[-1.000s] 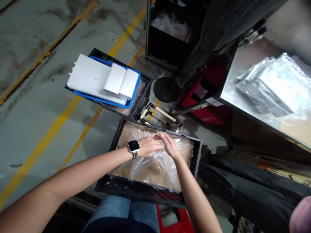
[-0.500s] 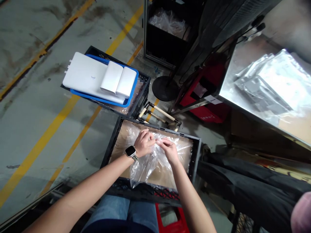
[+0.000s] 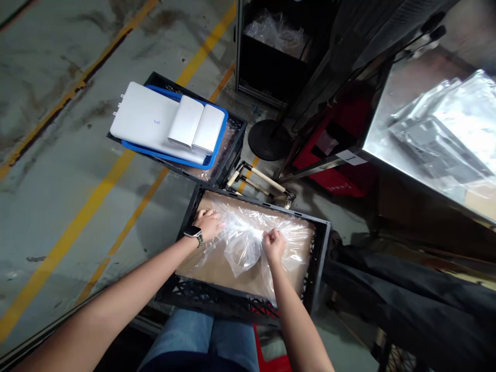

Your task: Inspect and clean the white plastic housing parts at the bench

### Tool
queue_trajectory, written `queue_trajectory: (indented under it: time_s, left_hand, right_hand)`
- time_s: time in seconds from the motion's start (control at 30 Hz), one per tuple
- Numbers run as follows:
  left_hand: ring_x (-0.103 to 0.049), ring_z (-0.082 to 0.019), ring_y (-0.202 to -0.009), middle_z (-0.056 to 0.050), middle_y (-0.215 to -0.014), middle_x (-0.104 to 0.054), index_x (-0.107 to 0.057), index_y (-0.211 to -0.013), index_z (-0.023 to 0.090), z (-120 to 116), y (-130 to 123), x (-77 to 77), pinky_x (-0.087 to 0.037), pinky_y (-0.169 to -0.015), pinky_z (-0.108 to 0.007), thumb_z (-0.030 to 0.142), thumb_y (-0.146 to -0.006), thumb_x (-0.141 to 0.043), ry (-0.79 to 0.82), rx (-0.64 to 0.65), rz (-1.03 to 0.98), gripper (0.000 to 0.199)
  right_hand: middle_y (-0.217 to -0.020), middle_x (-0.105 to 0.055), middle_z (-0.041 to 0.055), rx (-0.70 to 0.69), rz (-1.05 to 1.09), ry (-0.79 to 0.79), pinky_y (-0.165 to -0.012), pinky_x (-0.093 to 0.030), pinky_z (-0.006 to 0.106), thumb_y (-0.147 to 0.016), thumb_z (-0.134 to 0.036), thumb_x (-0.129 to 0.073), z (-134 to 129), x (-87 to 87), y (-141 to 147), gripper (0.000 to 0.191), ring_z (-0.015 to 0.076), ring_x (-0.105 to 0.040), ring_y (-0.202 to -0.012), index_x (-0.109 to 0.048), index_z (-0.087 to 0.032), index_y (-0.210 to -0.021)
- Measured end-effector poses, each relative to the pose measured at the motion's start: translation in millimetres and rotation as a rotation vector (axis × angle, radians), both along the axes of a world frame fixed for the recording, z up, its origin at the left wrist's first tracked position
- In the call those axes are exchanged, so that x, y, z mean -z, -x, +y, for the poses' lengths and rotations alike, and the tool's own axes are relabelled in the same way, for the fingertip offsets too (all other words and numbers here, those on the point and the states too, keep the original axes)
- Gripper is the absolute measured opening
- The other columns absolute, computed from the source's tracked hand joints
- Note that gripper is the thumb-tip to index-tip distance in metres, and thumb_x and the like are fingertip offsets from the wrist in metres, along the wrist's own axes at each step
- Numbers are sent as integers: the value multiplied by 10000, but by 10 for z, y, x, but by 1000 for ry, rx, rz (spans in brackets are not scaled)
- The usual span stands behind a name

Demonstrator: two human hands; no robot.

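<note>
Bunched film (image 3: 242,253) blocks the gap between left fingers (image 3: 202,213) and right fingers (image 3: 273,235), while the crate rim (image 3: 263,204) stands beyond, open room above.

Glossy crinkled plastic film (image 3: 242,253), matt smooth cardboard (image 3: 221,273)

From the head, facing forward and down at the plastic film (image 3: 243,253)

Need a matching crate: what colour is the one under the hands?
The crate is black or very dark grey, best seen in the head view.
</note>
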State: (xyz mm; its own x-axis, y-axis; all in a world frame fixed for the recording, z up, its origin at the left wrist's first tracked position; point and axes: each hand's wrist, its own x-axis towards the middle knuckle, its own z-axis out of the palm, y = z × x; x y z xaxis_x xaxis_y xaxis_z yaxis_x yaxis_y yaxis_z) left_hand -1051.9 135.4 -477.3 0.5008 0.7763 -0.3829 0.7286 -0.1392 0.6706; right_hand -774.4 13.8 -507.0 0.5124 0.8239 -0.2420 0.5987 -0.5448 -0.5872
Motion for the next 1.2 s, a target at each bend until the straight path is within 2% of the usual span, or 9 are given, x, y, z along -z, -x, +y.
queue_trajectory:
  time_s: [0.17, 0.3, 0.4, 0.53, 0.63, 0.77, 0.83, 1.0, 1.2]
  left_hand:
    - [-586, -252, -1158, -70, -1051, -724, -777, -784, 236, 77, -520, -212, -391, -1068, -389, 569, -990, -389, 245, 9, -229, 551]
    - [-670, -194, -996, -56, -984, -749, -717, -1165, 223, -86, -1251, -130, -496, -920, -321, 570, -1051, -114, 367, 18, -362, 705]
    - [-665, -200, -824, -55, -916, -713, -665, -1193, 172, -230, -1577, 58, -526, -813, -367, 591, -1010, -418, 389, -6, -320, 519]
    - [-621, -174, -777, -37, -955, -666, -632, -1205, 169, -214, -1515, 196, -530, -754, -365, 504, -884, -711, 388, 33, -290, 471]
    - [-607, -165, -764, -22, -923, -655, -667, -1130, 167, -103, -1360, 198, -527, -745, -352, 472, -863, -745, 380, 118, -286, 413]
    - [-649, -197, -908, -50, -1004, -688, -687, -1007, 165, -57, -1305, 198, -545, -870, -417, 419, -938, -673, 320, 170, -241, 264]
    - [-660, -213, -992, -66, -1071, -701, -690, -1000, 164, -85, -1317, 205, -538, -934, -448, 395, -969, -636, 296, 169, -232, 240]
    - [-637, -245, -1142, -79, -1148, -714, -715, -985, 174, -137, -1290, 177, -464, -1067, -520, 370, -946, -674, 294, 178, -259, 204]
    - [-660, -243, -1166, -94, -1217, -726, -716, -1126, 172, -20, -1211, 156, -467, -1080, -516, 421, -995, -594, 395, 77, -349, 307]
  right_hand:
    - [-887, -638, 7, -3, -47, 14, -836, -524, 378, -962, -443, -640, -8, 59, 66, 289, 172, -623, -862, -633, -165, -882]
    - [-851, -632, -4, -3, -11, -9, -785, -530, 347, -963, -435, -645, -25, 54, 25, 290, 154, -618, -804, -629, -163, -864]
    - [-770, -599, -28, -1, 57, -49, -722, -511, 309, -949, -435, -658, -50, -15, -55, 310, 131, -582, -711, -609, -168, -799]
    - [-920, -610, 41, 64, 116, -141, -792, -487, 344, -851, -463, -698, 3, -192, -121, 305, 209, -588, -928, -640, -191, -727]
    - [-1157, -594, 111, 111, 177, -169, -763, -473, 335, -796, -462, -713, 147, -352, -118, 293, 250, -580, -1049, -670, -191, -694]
    - [-1377, -570, 113, 21, 314, -138, -712, -484, 326, -747, -451, -768, 355, -545, -96, 275, 214, -622, -940, -690, -198, -674]
    - [-1328, -637, 88, -47, 397, -81, -677, -500, 322, -785, -491, -744, 430, -586, -99, 292, 163, -627, -772, -702, -210, -716]
    - [-757, -683, -26, -84, 561, 121, -501, -481, 242, -940, -512, -636, 577, -442, -247, 331, 95, -561, -512, -694, -188, -976]
    - [-797, -651, -23, 106, 538, 215, -566, -531, 230, -982, -421, -646, 541, -282, -441, 281, 86, -598, -608, -660, -141, -955]
